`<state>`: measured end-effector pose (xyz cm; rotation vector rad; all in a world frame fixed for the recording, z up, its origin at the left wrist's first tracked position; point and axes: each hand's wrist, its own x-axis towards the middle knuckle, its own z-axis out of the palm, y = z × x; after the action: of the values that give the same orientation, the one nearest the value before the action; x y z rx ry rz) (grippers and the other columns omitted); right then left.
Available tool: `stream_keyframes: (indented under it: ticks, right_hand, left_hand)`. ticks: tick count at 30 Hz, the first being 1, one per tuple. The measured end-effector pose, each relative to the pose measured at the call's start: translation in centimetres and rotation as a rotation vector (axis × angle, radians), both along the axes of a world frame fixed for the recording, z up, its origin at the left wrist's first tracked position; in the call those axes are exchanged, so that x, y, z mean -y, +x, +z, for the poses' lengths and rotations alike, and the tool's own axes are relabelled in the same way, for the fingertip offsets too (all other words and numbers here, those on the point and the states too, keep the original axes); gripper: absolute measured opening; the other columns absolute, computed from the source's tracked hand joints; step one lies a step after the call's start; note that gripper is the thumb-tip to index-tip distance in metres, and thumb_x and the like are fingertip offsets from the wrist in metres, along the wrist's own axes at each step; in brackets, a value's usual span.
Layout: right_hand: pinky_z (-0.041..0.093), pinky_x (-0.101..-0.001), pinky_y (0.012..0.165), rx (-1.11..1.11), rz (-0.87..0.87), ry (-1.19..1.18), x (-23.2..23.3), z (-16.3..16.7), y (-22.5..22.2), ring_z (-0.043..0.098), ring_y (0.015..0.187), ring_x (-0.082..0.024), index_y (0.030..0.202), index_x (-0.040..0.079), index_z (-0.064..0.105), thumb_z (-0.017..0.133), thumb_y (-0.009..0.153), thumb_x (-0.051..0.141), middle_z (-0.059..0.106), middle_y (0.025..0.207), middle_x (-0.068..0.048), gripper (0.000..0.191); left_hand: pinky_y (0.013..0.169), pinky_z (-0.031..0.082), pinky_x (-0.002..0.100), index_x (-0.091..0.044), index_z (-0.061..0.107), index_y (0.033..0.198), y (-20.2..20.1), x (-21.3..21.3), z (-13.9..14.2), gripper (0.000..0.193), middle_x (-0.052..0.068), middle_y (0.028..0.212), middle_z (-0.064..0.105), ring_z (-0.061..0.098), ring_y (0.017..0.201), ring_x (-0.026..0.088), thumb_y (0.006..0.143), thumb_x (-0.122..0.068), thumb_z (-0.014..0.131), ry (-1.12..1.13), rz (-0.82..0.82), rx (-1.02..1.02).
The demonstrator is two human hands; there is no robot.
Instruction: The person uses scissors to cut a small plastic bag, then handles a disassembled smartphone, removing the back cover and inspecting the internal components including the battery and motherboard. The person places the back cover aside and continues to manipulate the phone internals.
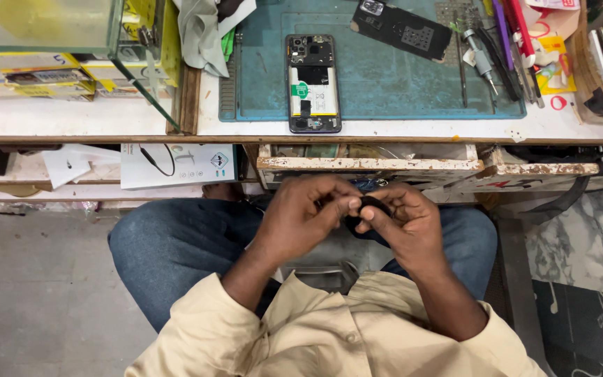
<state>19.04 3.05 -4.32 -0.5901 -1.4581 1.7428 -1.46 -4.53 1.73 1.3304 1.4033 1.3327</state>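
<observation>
Here, at a cluttered repair bench, a person in a cream shirt and blue jeans sits with both hands raised over the lap, just below the bench's chipped front edge. The left hand (301,213) and the right hand (403,220) meet fingertip to fingertip around a small black looped piece (373,204), which looks like a roll or strip of dark tape, though its exact kind cannot be told. The right hand's fingers curl about it from the far side, while the left hand's thumb and forefinger pinch its near edge; both grips are narrow and closed on the piece. Up on the bench, well apart from the hands, an opened smartphone (313,84) lies face down on a teal work mat (385,77), its back removed and its battery and boards exposed. A black back cover (400,28) rests farther up the mat, tilted. To the right of it, screwdrivers and tweezers (486,56) lie side by side along the mat's edge. A white box (177,165) sits on a lower shelf to the left, beneath the benchtop.
</observation>
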Motion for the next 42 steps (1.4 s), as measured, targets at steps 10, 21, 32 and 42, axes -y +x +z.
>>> stream_keyframes:
  ticks: [10, 21, 32, 42]
  right_hand:
    - [0.061, -0.0305, 0.068, -0.001, -0.094, -0.068, -0.3, -0.7, 0.5, 0.069, 0.076, -0.014, 0.109, 0.000, 0.060, 0.067, 0.099, 0.001, 0.070, 0.095, -0.010, 0.012]
    - [0.060, -0.0300, 0.066, 0.011, -0.146, -0.058, -0.8, -1.2, 2.1, 0.069, 0.074, -0.014, 0.111, 0.000, 0.062, 0.068, 0.097, 0.003, 0.073, 0.094, -0.011, 0.016]
    - [0.062, -0.0307, 0.068, -0.016, -0.208, 0.171, -9.0, 6.6, -3.2, 0.071, 0.081, -0.014, 0.115, 0.003, 0.055, 0.064, 0.102, 0.004, 0.073, 0.102, -0.012, 0.016]
    - [0.062, -0.0291, 0.065, 0.084, -0.202, 0.214, -14.5, 9.7, -9.9, 0.070, 0.081, -0.014, 0.115, 0.003, 0.061, 0.069, 0.099, 0.010, 0.073, 0.102, -0.011, 0.020]
  left_hand:
    - [0.067, 0.059, 0.044, 0.002, 0.044, 0.138, -5.2, -12.2, 6.4, 0.108, 0.021, 0.115, 0.057, 0.063, 0.102, 0.034, 0.079, -0.085, 0.067, -0.342, 0.435, -1.106]
    - [0.081, 0.061, 0.041, -0.005, 0.038, 0.154, -6.7, -14.8, 6.4, 0.102, 0.020, 0.129, 0.053, 0.068, 0.107, 0.032, 0.077, -0.059, 0.077, -0.590, 0.333, -0.841]
    - [0.086, 0.056, 0.034, -0.006, 0.044, 0.154, -6.9, -14.3, 3.6, 0.067, 0.008, 0.126, 0.062, 0.063, 0.103, 0.018, 0.094, -0.024, 0.067, 0.060, 0.001, 0.446]
    - [0.079, 0.057, 0.033, -0.008, 0.051, 0.145, -7.1, -15.3, 1.1, 0.052, 0.010, 0.119, 0.067, 0.066, 0.096, 0.019, 0.100, -0.035, 0.055, 0.091, -0.099, 0.733]
